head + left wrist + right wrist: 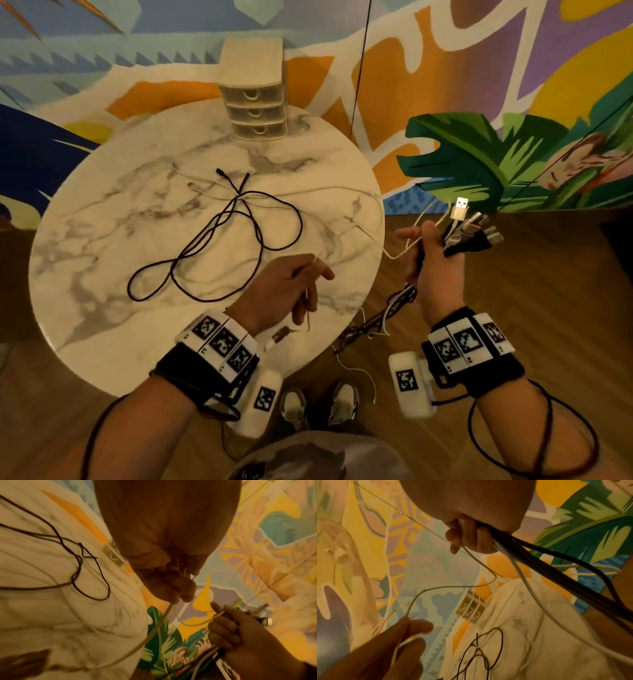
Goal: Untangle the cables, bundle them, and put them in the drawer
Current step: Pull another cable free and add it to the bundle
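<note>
My right hand [432, 256] grips a bundle of black and white cables [469, 230] off the table's right edge, USB plugs fanning above the fist and loose strands [376, 318] dangling below. My left hand [295, 285] pinches a thin white cable [193, 624] over the table's right side; that cable sags across to the right hand [228, 626]. The bundle [539, 555] leaves the right fist downward. A dark cable [219, 240] lies looped on the marble table [102, 212], crossing thin white cables [205, 186]. The small drawer unit [255, 99], all three drawers closed, stands at the table's far edge.
The round table stands on a wooden floor [513, 274] before a painted mural wall [445, 68]. A black cord [359, 68] hangs in front of the wall right of the drawers. My shoes [320, 404] show below the table's near edge.
</note>
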A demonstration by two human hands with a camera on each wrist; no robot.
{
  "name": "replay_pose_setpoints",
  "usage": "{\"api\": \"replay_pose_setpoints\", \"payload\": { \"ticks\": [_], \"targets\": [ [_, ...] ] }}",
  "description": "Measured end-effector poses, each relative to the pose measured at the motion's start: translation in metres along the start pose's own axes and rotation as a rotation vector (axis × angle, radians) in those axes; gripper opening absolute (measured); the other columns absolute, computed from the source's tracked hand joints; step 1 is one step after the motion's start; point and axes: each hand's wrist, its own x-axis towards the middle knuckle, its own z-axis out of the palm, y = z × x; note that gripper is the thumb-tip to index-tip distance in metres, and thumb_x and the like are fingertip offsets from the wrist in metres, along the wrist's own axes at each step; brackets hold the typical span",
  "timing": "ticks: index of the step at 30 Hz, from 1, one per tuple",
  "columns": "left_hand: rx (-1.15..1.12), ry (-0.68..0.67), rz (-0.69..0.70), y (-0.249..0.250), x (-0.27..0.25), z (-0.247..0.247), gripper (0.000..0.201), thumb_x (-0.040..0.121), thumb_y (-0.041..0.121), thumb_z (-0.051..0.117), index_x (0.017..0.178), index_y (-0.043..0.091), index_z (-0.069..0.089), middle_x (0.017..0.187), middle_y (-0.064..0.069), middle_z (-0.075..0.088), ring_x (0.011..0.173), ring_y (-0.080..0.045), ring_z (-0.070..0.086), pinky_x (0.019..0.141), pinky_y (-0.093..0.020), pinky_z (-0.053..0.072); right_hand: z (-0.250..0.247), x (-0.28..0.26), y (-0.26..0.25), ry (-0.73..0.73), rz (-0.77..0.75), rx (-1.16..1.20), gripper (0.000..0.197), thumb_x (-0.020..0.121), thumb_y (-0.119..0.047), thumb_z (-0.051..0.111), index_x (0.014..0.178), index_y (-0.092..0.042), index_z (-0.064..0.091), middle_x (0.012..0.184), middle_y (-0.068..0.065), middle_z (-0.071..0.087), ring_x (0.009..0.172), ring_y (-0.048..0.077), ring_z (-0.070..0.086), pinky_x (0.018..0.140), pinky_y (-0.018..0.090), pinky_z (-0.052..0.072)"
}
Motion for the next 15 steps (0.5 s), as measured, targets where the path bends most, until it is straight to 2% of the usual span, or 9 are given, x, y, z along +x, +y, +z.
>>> {"api": "replay_pose_setpoints", "payload": {
  "ticks": [2,4,7,9,11,13,15],
  "targets": [
    [0.001,-0.155,-0.060,-0.013,-0.003,0.027,0.029,0.100,0.027,0.041,0.094,0.011,0.064,0.059,-0.013,0.060,0.039,-0.022,0.052,0.042,-0.026,0.043,-0.017,0.003,-0.004,0.039,-0.009,-0.018,0.042,0.100,-0.039,0.040,0.075,-0.017,0.067,0.045,-0.007,0.041,0.039,0.010,0.032,0.041,0.024,0.024],
    [0.027,-0.286,-0.179,-0.038,-0.008,0.055,0.028,0.099,0.030,0.043,0.092,0.015,0.065,0.063,-0.012,0.064,0.045,-0.021,0.058,0.047,-0.028,0.048,-0.032,0.003,-0.007,0.058,-0.014,-0.023,0.043,0.099,-0.040,0.039,0.074,-0.019,0.067,0.045,-0.005,0.040,0.041,0.012,0.031,0.042,0.025,0.024],
    [0.202,-0.363,-0.287,-0.089,-0.008,0.085,0.021,0.097,0.028,0.048,0.093,0.017,0.065,0.076,-0.006,0.067,0.065,-0.024,0.066,0.067,-0.039,0.056,-0.050,-0.004,-0.006,0.040,0.005,-0.051,0.044,0.100,-0.038,0.039,0.076,-0.015,0.067,0.044,-0.004,0.039,0.041,0.013,0.030,0.041,0.024,0.024],
    [0.402,-0.480,-0.391,-0.106,-0.006,0.098,0.023,0.096,0.030,0.048,0.112,0.018,0.058,0.095,-0.002,0.066,0.079,-0.028,0.069,0.074,-0.036,0.056,-0.060,-0.011,-0.003,0.010,0.028,-0.089,0.045,0.100,-0.038,0.038,0.077,-0.013,0.068,0.043,-0.003,0.038,0.039,0.012,0.030,0.041,0.025,0.024],
    [0.653,-0.558,-0.428,-0.112,0.000,0.109,0.044,0.092,0.034,0.050,0.133,0.021,0.042,0.125,-0.004,0.056,0.098,-0.027,0.065,0.088,-0.037,0.052,-0.069,-0.018,0.001,-0.025,0.055,-0.140,0.044,0.100,-0.038,0.039,0.079,-0.012,0.068,0.043,-0.002,0.040,0.039,0.011,0.032,0.042,0.024,0.026],
    [0.709,-0.422,-0.308,-0.093,0.006,0.118,0.060,0.088,0.034,0.056,0.142,0.027,0.030,0.142,-0.003,0.040,0.119,-0.024,0.051,0.101,-0.039,0.043,-0.077,-0.022,0.004,-0.068,0.080,-0.169,0.042,0.099,-0.037,0.039,0.079,-0.014,0.068,0.044,-0.002,0.043,0.039,0.012,0.035,0.043,0.025,0.029],
    [0.411,-0.273,-0.115,-0.053,0.011,0.127,0.062,0.086,0.029,0.061,0.140,0.034,0.032,0.141,0.003,0.037,0.117,-0.019,0.052,0.097,-0.040,0.047,-0.082,-0.027,0.007,-0.117,0.101,-0.187,0.041,0.099,-0.036,0.039,0.079,-0.015,0.068,0.045,-0.001,0.045,0.040,0.013,0.038,0.045,0.025,0.032]
  ]
}}
